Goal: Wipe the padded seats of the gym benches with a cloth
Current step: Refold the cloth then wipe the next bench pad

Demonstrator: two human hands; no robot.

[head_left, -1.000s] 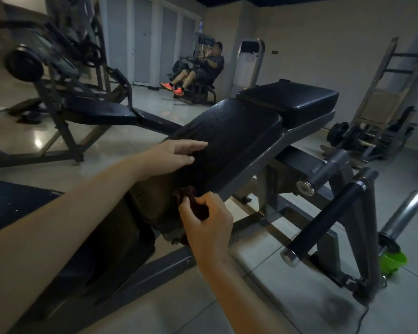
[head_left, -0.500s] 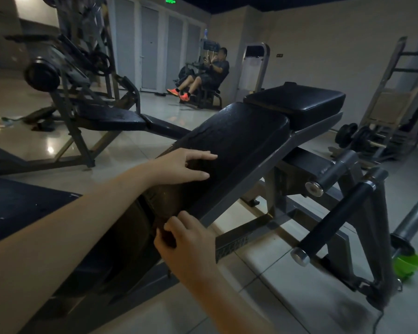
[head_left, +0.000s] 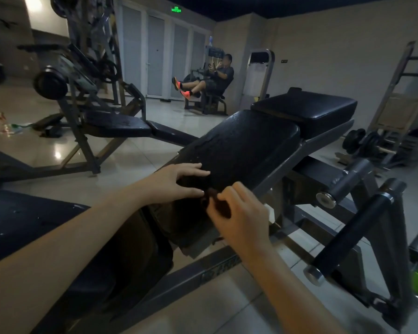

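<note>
One black padded bench seat (head_left: 239, 145) slopes upward. Left grip (head_left: 176, 182) lies flat-fingered on it; right grip (head_left: 241, 213) pinches a dark crumpled cloth (head_left: 211, 198).

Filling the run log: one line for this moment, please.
step: wiping bench pad | left hand: flat on pad, fingers straight | right hand: grips dark cloth at pad's lower edge

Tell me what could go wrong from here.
The cloth sits bunched in the right hand at the lower edge of the pad; it may wipe only a narrow strip.
The left hand lies flat on the pad, so that patch may get skipped.
The pad looks cracked; the cloth could snag.
</note>
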